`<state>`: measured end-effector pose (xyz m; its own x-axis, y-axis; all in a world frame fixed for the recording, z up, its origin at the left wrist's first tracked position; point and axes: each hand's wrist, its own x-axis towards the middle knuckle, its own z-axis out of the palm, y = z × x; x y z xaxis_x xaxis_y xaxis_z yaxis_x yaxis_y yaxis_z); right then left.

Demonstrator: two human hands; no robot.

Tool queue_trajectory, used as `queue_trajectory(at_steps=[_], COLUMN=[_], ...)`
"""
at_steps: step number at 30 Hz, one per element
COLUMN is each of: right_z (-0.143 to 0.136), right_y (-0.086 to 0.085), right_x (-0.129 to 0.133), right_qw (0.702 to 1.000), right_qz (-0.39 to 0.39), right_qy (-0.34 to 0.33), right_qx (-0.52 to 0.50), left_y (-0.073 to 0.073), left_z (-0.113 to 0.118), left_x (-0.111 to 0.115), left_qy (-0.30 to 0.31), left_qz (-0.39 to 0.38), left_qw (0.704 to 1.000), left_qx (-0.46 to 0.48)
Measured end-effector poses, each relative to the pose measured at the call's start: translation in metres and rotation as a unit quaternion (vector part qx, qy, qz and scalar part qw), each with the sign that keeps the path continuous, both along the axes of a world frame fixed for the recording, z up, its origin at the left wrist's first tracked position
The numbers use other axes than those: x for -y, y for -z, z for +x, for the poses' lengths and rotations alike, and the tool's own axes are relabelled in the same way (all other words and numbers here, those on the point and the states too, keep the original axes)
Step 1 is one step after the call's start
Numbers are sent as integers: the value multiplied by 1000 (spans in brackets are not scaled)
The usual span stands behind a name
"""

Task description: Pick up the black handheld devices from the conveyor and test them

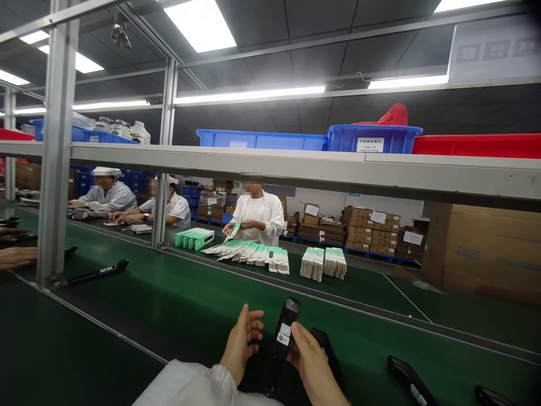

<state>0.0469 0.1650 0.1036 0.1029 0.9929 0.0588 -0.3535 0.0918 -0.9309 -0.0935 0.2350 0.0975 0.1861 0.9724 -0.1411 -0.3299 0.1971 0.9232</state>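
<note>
My right hand (pixel 310 358) grips a long black handheld device (pixel 279 352) by its right side, thumb on top. White labels (pixel 284 334) sit on the device's face, and its upper end carries a small round shiny part. To the left of it, my left hand (pixel 244 341) is apart from the device, fingers spread and holding nothing. Partly hidden behind my right hand lies another black device (pixel 327 349) on the green belt (pixel 203 316). What exactly these devices are, I cannot tell.
More black devices (pixel 409 378) lie on the belt at right, one (pixel 99 272) at left. A co-worker (pixel 257 217) handles green-white cartons (pixel 253 252) across the belt. Overhead runs a shelf (pixel 296 163) with blue bins (pixel 374 138); a metal post (pixel 57 146) stands left. Other people sit farther left.
</note>
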Motion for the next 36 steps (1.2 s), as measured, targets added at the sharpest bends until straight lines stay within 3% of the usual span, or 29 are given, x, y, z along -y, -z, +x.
queue_trajectory(at_steps=[7,17,23,26,28,31,33,36], right_z=[-4,-7,-1,9,16,22,22,16], right_y=[-3,-12,11,30,41,50,46,31], right_x=[3,7,-9,-20,-25,-26,-23,-14], right_qw=[1000,997,985,972,944,864,827,797], right_qz=[0,-70,-114,-69,-46,-55,-64,-31], right_qy=[-18,-25,20,61,101,139,147,179], right_qx=[-11,-9,127,215,311,480,539,576], left_y=[5,3,2,0,-1,-1,1,1], left_z=[-6,-4,-2,1,2,4,4,5], left_x=[-8,-4,-3,0,3,5,4,1], left_qy=[-6,19,21,26,34,43,45,45], left_qz=[6,26,25,38,54,67,72,97], left_qw=[1000,999,999,996,993,989,988,984], left_qx=[-1,-27,-43,-78,-102,-123,-128,-144])
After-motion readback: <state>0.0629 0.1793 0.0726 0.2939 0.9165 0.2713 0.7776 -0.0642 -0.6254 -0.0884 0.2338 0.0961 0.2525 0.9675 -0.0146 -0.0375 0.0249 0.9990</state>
